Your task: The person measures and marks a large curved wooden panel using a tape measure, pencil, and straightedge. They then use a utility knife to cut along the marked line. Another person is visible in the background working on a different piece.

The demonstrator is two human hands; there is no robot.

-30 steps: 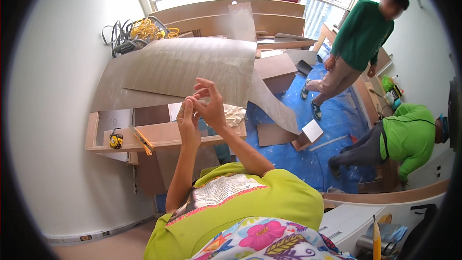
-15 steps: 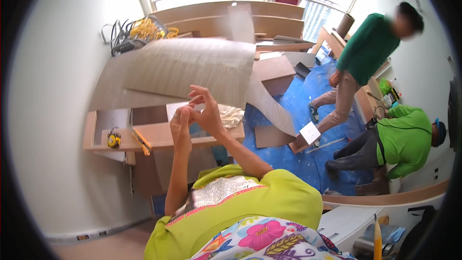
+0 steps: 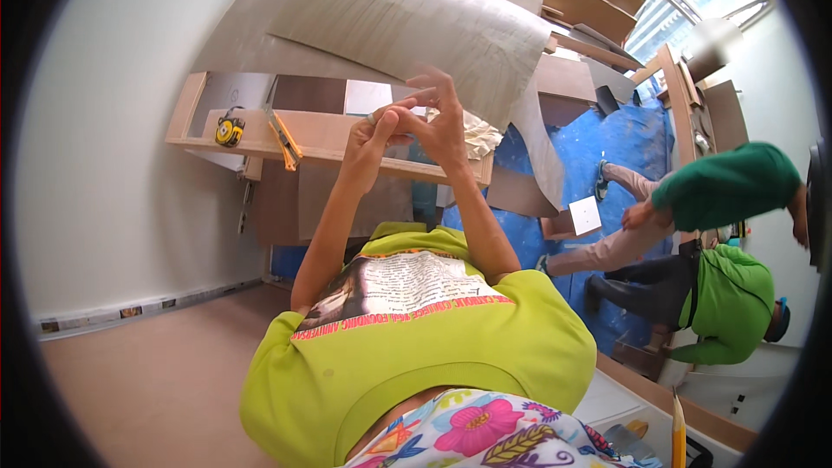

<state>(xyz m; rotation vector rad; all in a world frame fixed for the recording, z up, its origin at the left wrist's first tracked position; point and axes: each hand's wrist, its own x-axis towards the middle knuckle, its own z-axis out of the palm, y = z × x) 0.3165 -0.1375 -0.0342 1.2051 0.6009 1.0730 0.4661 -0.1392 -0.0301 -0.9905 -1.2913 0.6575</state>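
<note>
The left hand (image 3: 368, 147) and right hand (image 3: 443, 126) were together above the right half of the frame (image 3: 328, 135), which ran crosswise in front of the person. The left hand was mostly curled, its thumb up and touching the right hand's fingertips; the right hand had thumb and forefinger brought together, its other fingers half spread and blurred. Whether anything small was between the fingertips I could not tell.

On the frame's left part stood the tape measure (image 3: 230, 128); just beside it, the cutter (image 3: 284, 140) lay slantwise over the frame's near edge. A crumpled cloth (image 3: 479, 135) was at the frame's right end. Behind the frame spread a large panel (image 3: 416, 26). To the frame's right, a blue sheet (image 3: 582, 149) covered the floor, and two people, one in dark green (image 3: 733, 187), one in bright green (image 3: 737, 302), were bent over well apart from it
</note>
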